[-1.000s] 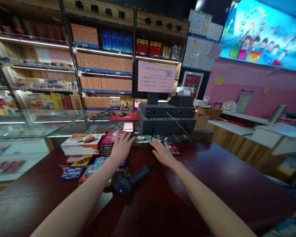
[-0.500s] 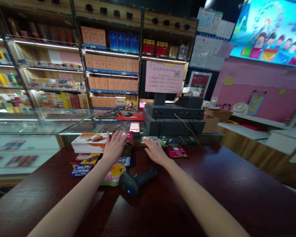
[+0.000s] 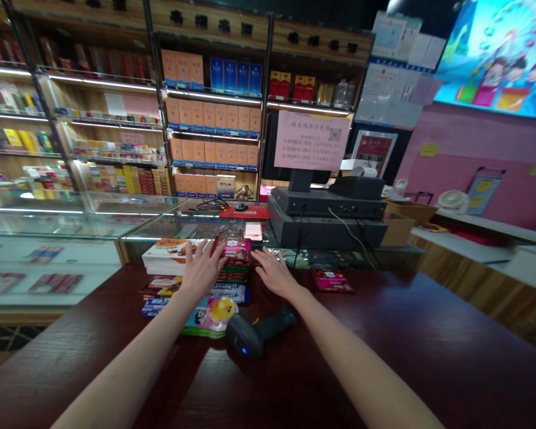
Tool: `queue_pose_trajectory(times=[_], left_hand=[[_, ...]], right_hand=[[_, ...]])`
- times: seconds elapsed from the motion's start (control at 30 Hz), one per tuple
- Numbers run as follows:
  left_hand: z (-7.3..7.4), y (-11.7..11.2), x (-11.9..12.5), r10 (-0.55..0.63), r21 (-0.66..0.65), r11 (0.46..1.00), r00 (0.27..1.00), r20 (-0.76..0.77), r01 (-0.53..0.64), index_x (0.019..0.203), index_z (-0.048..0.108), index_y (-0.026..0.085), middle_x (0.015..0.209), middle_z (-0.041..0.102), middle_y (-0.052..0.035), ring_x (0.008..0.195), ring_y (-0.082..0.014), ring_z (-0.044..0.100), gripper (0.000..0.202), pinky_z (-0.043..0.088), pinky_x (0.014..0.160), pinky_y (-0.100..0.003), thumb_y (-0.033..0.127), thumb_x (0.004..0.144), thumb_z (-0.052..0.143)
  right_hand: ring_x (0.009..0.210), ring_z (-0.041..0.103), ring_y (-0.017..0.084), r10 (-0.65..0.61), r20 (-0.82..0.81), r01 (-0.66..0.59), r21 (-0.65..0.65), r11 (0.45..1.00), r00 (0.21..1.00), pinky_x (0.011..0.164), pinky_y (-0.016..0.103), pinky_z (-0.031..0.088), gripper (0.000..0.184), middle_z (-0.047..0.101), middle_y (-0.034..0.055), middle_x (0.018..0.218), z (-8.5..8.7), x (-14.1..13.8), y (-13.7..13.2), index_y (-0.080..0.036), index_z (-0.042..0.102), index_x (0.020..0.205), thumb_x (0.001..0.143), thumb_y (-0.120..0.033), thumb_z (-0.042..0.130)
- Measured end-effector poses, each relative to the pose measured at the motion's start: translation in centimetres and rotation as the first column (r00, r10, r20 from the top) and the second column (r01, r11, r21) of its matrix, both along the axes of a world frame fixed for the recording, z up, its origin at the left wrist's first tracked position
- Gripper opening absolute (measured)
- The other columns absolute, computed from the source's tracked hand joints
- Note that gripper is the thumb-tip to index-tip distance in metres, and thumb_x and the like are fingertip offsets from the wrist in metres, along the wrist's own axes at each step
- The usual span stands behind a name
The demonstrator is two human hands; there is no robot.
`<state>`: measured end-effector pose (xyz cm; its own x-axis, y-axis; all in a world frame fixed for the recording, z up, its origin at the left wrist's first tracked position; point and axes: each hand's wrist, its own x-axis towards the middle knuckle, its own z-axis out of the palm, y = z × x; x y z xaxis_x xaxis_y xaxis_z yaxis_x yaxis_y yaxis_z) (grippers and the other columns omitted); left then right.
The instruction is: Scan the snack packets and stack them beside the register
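Note:
Both my arms reach forward over a dark wooden counter [image 3: 384, 333]. My left hand [image 3: 202, 268] is open, fingers spread, over a stack of red and green snack packets [image 3: 236, 262] next to a flat white and orange box [image 3: 167, 257]. My right hand [image 3: 273, 271] is open too, palm down, just right of that stack and touching nothing I can make out. A black handheld barcode scanner [image 3: 256, 331] lies on the counter below my right wrist. More colourful packets [image 3: 208, 310] lie under my left forearm.
A black cash register with a pink notice [image 3: 328, 205] stands behind the counter, cables trailing from it. One red packet [image 3: 333, 279] lies alone to the right. A glass display case [image 3: 71, 220] runs to the left. Shelves of boxed goods [image 3: 209, 125] fill the back wall.
The view has swung left. Both hands have drawn a little closer together over the packet stack, the left hand now on it; the scanner has not moved on the counter.

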<state>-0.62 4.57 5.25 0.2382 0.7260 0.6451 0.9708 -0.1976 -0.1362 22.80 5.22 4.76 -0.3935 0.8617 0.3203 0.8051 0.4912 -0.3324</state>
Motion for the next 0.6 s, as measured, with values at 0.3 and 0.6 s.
queue_pose_trajectory(times=[0.3,0.6], left_hand=[[-0.5,0.2,-1.1,-0.010,-0.006,1.000,0.999,0.034,0.010,0.144,0.053,0.022,0.135,0.065,-0.0141,0.136,-0.0361,0.048,0.048,0.016,0.119,-0.064,0.041,0.101,0.043],[-0.8,0.3,-1.3,-0.021,-0.048,0.999,0.997,0.074,0.025,0.142,0.055,0.024,0.133,0.067,-0.0107,0.137,-0.0343,0.047,0.046,0.011,0.120,-0.063,0.043,0.101,0.041]], right_hand=[[0.152,0.027,0.028,-0.019,-0.074,0.013,-0.081,0.997,0.997,0.122,0.062,0.012,0.050,0.045,0.0107,0.157,0.0,-1.6,0.9,-0.024,0.040,0.153,0.103,-0.025,0.039],[0.151,0.030,0.031,-0.037,-0.152,0.017,-0.127,0.992,0.988,0.121,0.062,0.016,0.049,0.045,0.0081,0.157,0.1,-2.5,1.3,-0.025,0.042,0.153,0.104,-0.033,0.039]])
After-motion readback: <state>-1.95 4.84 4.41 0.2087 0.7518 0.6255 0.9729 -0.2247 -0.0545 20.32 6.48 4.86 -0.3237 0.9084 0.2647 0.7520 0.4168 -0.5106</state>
